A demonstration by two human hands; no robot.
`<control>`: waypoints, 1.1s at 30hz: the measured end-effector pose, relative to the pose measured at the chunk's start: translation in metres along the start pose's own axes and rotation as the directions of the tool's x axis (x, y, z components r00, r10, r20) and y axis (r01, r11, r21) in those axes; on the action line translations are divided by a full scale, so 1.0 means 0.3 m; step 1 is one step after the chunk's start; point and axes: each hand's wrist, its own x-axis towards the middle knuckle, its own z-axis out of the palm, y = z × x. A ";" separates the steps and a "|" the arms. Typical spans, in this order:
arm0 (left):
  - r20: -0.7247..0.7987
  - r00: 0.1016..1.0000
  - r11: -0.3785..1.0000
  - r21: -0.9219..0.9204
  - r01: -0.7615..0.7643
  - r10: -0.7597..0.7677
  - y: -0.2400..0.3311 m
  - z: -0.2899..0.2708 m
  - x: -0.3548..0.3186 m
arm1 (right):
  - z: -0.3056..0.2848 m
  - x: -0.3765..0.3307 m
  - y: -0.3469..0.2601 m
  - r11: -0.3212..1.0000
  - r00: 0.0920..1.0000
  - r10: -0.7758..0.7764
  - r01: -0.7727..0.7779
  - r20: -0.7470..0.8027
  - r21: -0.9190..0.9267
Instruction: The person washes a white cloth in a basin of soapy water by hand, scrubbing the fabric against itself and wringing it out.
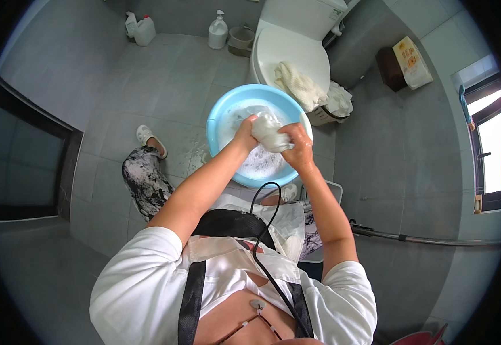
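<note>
A wet, bunched white cloth is held between my two hands over a light blue basin. My left hand grips its left side, and the fingers of my right hand are closed around its right side. Part of the cloth trails toward the far side of the basin. White suds and bubbly water fill the basin below my hands. What kind of cloth it is, I cannot tell.
A cream knitted cloth lies on the closed toilet lid. Beside the toilet stand a waste basket, a pump bottle and a small bucket. White jugs stand at the far left. A metal pole extends to the right.
</note>
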 end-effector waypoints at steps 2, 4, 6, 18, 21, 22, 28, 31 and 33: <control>-0.121 0.992 0.998 -0.067 0.014 -0.022 -0.007 -0.011 0.006 | 0.038 -0.053 0.074 0.884 0.889 0.453 -0.440 -0.060 0.158; -0.249 0.968 0.991 -0.132 0.003 -0.036 -0.024 -0.040 0.072 | 0.090 -0.091 0.136 0.445 0.683 0.720 -0.589 0.121 0.675; -0.206 0.978 0.990 -0.134 -0.042 0.013 -0.039 -0.063 0.106 | 0.130 -0.121 0.222 0.043 0.578 0.735 -0.561 0.354 0.827; -0.464 0.867 0.976 -0.021 -0.216 0.182 -0.017 -0.066 0.161 | 0.084 -0.158 0.203 0.568 0.799 0.540 -0.578 0.264 0.586; -0.442 0.894 0.981 -0.126 -0.150 0.080 0.010 -0.093 0.188 | 0.043 -0.134 0.085 0.973 0.971 0.211 -0.219 -0.110 -0.074; -0.437 0.896 0.980 -0.133 -0.147 0.075 0.009 -0.093 0.193 | 0.042 -0.131 0.089 0.975 0.990 0.105 -0.122 -0.100 -0.186; -0.415 0.905 0.996 0.026 -0.087 0.090 -0.006 0.003 0.072 | 0.104 -0.087 0.170 0.903 0.993 -0.112 0.092 -0.023 -0.420; -0.410 0.910 0.998 0.050 -0.048 0.065 -0.011 0.047 0.035 | 0.122 -0.071 0.149 0.920 0.997 0.078 -0.073 -0.003 -0.384; -0.401 0.898 0.983 0.103 -0.152 0.181 -0.021 0.006 0.068 | 0.133 -0.059 0.135 0.899 0.947 0.317 -0.280 0.058 -0.338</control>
